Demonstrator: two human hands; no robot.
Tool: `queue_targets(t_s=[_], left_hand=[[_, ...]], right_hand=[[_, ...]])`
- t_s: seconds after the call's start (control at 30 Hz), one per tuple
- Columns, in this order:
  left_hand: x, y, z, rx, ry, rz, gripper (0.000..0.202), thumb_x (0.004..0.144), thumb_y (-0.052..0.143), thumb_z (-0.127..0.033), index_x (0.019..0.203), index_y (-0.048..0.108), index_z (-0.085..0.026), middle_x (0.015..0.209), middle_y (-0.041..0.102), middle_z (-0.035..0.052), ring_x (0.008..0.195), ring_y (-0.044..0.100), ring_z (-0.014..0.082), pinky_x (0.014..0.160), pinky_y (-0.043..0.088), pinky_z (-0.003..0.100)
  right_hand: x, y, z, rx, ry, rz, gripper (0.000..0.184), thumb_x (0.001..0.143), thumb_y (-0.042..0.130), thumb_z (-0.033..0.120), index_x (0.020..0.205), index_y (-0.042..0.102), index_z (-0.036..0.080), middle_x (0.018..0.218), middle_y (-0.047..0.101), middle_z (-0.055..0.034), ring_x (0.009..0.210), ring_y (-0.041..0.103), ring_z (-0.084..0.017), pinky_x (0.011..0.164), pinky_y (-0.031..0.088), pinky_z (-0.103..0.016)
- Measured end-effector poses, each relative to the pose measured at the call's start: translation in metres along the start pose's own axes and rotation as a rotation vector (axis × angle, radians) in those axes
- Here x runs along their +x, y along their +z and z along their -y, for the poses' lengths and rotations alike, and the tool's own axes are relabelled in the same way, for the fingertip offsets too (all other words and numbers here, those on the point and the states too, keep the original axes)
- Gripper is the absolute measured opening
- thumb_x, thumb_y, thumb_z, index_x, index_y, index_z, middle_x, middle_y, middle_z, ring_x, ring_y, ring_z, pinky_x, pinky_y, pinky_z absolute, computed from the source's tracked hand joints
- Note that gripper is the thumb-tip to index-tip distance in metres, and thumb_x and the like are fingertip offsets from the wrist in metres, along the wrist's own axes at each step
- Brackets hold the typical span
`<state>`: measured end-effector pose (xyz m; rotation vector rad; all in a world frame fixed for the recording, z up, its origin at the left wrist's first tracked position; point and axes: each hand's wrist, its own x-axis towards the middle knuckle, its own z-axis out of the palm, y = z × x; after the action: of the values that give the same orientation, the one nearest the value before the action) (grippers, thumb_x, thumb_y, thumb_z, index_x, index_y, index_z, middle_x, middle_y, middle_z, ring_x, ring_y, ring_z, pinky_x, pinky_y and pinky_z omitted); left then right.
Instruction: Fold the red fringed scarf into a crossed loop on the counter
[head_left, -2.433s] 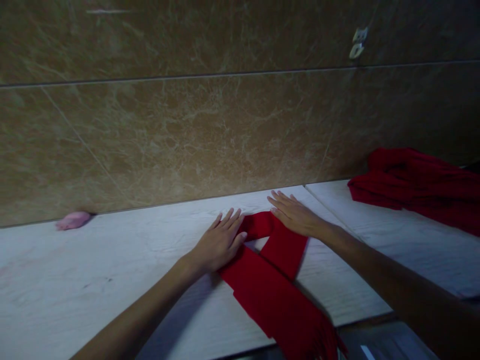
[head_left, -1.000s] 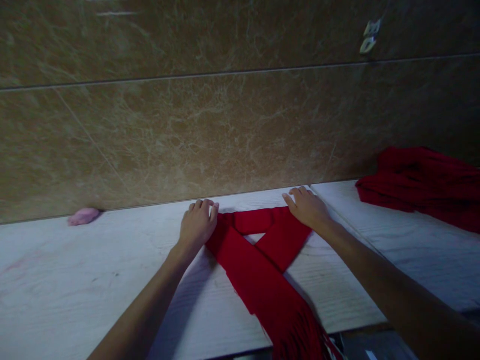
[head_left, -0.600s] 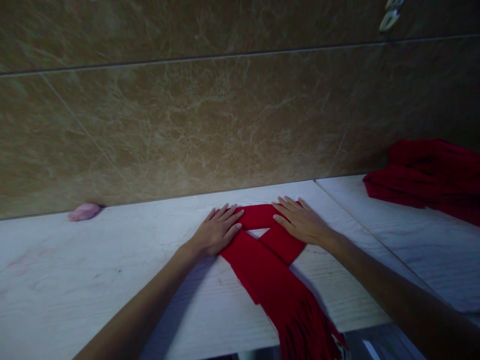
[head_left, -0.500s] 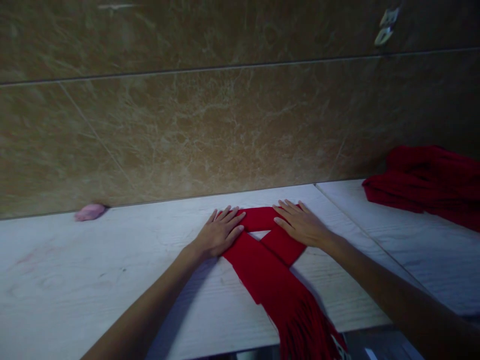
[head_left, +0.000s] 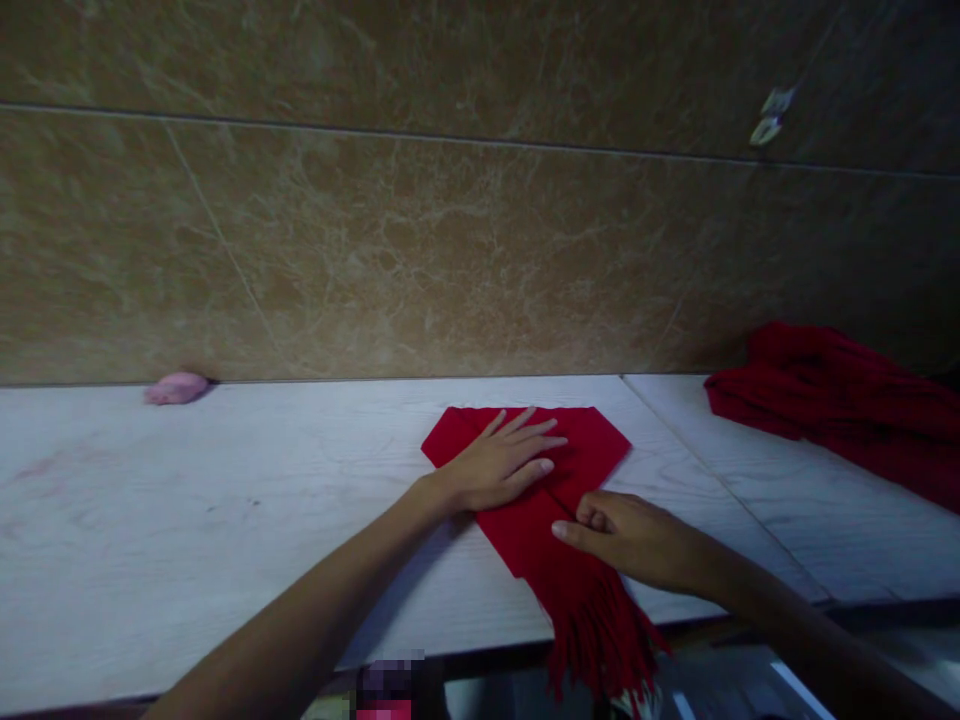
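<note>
A red fringed scarf lies folded into a flat wedge on the white wood-grain table. Its fringe hangs over the near edge. My left hand rests flat on the folded top, fingers stretched out. My right hand sits lower on the scarf's strip, fingers curled and thumb forward, pinching or pressing the cloth.
A heap of red cloth lies at the back right on a second white board. A small pink lump sits against the brown marble wall. A white clip is fixed high on the wall.
The scarf's open loop has closed into a solid folded wedge. My left hand slid right onto its top. My right hand came down toward me onto the strip and curled.
</note>
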<state>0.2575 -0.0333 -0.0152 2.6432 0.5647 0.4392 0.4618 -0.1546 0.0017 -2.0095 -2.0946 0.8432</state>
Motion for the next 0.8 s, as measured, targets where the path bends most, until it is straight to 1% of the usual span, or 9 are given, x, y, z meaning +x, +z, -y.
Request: queue_targets(t_s=[0.07,0.13,0.23,0.33,0.43,0.5,0.6,0.7,0.8], left_hand=[[-0.002,0.008,-0.001,0.013,-0.040,0.066,0.055,0.108,0.030,-0.051,0.157,0.040,-0.030,0.170,0.027,0.0029,0.161,0.008,0.0267,0.128,0.002,0.061],[-0.004,0.012,0.000,0.016,-0.069,0.099,0.057,0.108,0.028,-0.053,0.159,0.037,-0.029,0.171,0.024,0.0037,0.161,0.005,0.0271,0.128,0.001,0.062],[-0.004,0.013,0.001,0.014,-0.077,0.113,0.059,0.108,0.026,-0.054,0.159,0.037,-0.028,0.171,0.023,0.0038,0.161,0.003,0.0265,0.128,0.000,0.061],[-0.003,0.013,0.002,0.004,-0.083,0.123,0.061,0.107,0.026,-0.055,0.159,0.038,-0.026,0.171,0.024,0.0051,0.161,0.002,0.0263,0.128,-0.001,0.060],[-0.002,0.014,0.003,-0.008,-0.095,0.126,0.062,0.107,0.026,-0.058,0.159,0.038,-0.026,0.170,0.025,0.0058,0.161,0.003,0.0271,0.128,-0.001,0.060],[-0.002,0.015,0.004,-0.012,-0.098,0.129,0.064,0.106,0.026,-0.059,0.159,0.038,-0.026,0.170,0.026,0.0059,0.161,0.003,0.0278,0.128,0.000,0.060],[-0.002,0.015,0.004,-0.016,-0.102,0.137,0.065,0.106,0.026,-0.060,0.159,0.038,-0.024,0.170,0.026,0.0067,0.161,0.004,0.0283,0.128,0.000,0.060],[-0.002,0.015,0.003,-0.024,-0.115,0.140,0.064,0.106,0.027,-0.059,0.158,0.039,-0.024,0.170,0.027,0.0067,0.161,0.006,0.0289,0.128,0.001,0.060],[-0.003,0.013,0.003,-0.044,-0.119,0.125,0.061,0.106,0.031,-0.057,0.156,0.042,-0.023,0.169,0.030,0.0069,0.160,0.009,0.0295,0.127,0.003,0.061]], right_hand=[[0.002,0.008,-0.006,0.086,-0.052,0.015,0.044,0.088,0.055,0.063,0.073,0.050,0.022,0.074,0.059,-0.0015,0.069,0.051,-0.017,0.063,0.036,-0.032],[0.004,0.011,-0.007,0.191,-0.065,0.048,0.044,0.084,0.060,0.063,0.072,0.046,0.023,0.071,0.054,0.0002,0.068,0.049,-0.017,0.062,0.036,-0.031],[0.002,0.012,-0.006,0.487,-0.053,0.144,0.045,0.079,0.068,0.064,0.084,0.054,0.022,0.079,0.062,-0.0009,0.075,0.058,-0.020,0.068,0.045,-0.033],[-0.006,0.017,-0.011,0.772,-0.043,0.336,0.052,0.078,0.075,0.062,0.104,0.063,0.019,0.096,0.071,-0.0059,0.093,0.067,-0.025,0.084,0.051,-0.037],[-0.012,0.023,-0.020,0.810,0.026,0.451,0.057,0.080,0.073,0.067,0.105,0.068,0.016,0.100,0.074,-0.0091,0.092,0.069,-0.026,0.083,0.053,-0.037],[-0.013,0.026,-0.024,0.759,0.073,0.437,0.061,0.078,0.072,0.072,0.100,0.071,0.015,0.098,0.076,-0.0101,0.086,0.070,-0.026,0.078,0.054,-0.036],[-0.012,0.026,-0.023,0.742,0.093,0.378,0.065,0.075,0.073,0.075,0.101,0.074,0.015,0.096,0.077,-0.0106,0.087,0.071,-0.028,0.079,0.056,-0.038],[-0.011,0.020,-0.015,0.789,0.102,0.309,0.063,0.073,0.076,0.072,0.103,0.075,0.016,0.098,0.077,-0.0108,0.092,0.072,-0.030,0.084,0.057,-0.040],[-0.012,0.013,-0.005,0.853,0.125,0.270,0.057,0.071,0.081,0.064,0.102,0.077,0.016,0.099,0.078,-0.0109,0.093,0.072,-0.031,0.090,0.057,-0.042]])
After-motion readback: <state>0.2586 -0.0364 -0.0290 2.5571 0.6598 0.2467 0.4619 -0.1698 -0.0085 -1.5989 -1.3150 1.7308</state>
